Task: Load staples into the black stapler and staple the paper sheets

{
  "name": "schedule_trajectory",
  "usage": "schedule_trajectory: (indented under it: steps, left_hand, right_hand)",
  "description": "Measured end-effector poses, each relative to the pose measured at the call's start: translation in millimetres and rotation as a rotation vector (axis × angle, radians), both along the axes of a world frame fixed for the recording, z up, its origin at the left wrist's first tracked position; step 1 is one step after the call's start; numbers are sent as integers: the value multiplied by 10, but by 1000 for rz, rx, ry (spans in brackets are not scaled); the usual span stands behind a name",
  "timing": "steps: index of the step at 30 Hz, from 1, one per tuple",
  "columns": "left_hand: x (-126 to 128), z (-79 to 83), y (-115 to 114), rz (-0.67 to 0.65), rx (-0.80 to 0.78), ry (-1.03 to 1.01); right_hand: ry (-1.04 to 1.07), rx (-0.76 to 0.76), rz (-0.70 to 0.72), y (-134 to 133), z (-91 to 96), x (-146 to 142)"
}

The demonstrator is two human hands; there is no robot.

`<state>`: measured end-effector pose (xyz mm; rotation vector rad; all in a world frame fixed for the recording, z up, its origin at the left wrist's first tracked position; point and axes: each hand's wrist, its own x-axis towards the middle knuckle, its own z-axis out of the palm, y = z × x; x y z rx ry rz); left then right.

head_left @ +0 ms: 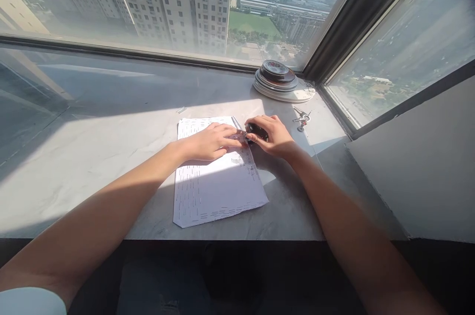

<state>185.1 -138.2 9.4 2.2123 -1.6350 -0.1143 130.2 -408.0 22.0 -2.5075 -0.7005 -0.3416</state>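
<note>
**Two hands at the edge of a printed sheet on a window ledge**

Centre of the frame: the left hand [211, 141] lies open, fingers stretched flat on the upper part of a printed sheet [215, 191]. The right hand [272, 136] is curled around a small dark object [256, 132], gripping it at the sheet's upper right edge, just beside the left fingertips; what the object is cannot be told. The sheet rests on a grey ledge [92, 147]. Upper right of centre: a stack of plates [276, 82] by the window corner, with keys [301, 119] near the right hand.
</note>
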Motion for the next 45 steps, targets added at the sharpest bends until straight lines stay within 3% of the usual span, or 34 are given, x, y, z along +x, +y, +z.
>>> schedule_trajectory:
  steps: [9,15,23,45]
  left_hand:
    - [7,-7,5,-35,28,58]
    - [35,0,33,-10,84,76]
    - [85,-59,47,-4,-51,-7]
    - [43,-66,34,55,-45,60]
  right_hand:
    - [-9,149,-92,69,-57,19]
    - [-248,312,-322,56,-23,36]
    - [-23,139,-147,102,-56,40]
    - [-37,243,-269,130,-84,61]
